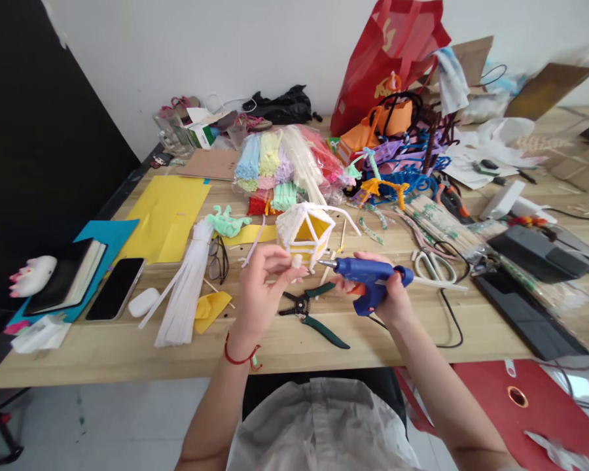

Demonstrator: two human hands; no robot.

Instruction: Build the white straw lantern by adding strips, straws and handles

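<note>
My right hand is wrapped round a blue glue gun, whose metal nozzle points left. A glue stick sticks out of its back end. In my left hand a small whitish piece is pinched between thumb and fingers, close to the nozzle; its exact kind is unclear. Just beyond both hands stands a little house of white fuzzy stems with yellow inside. Green-handled pliers lie spread on the table below my hands.
Bundles of coloured pipe cleaners lie behind the house. White strips, glasses and a phone are on the left. On the right are scissors, a black cable and bagged sticks. A red bag stands at the back.
</note>
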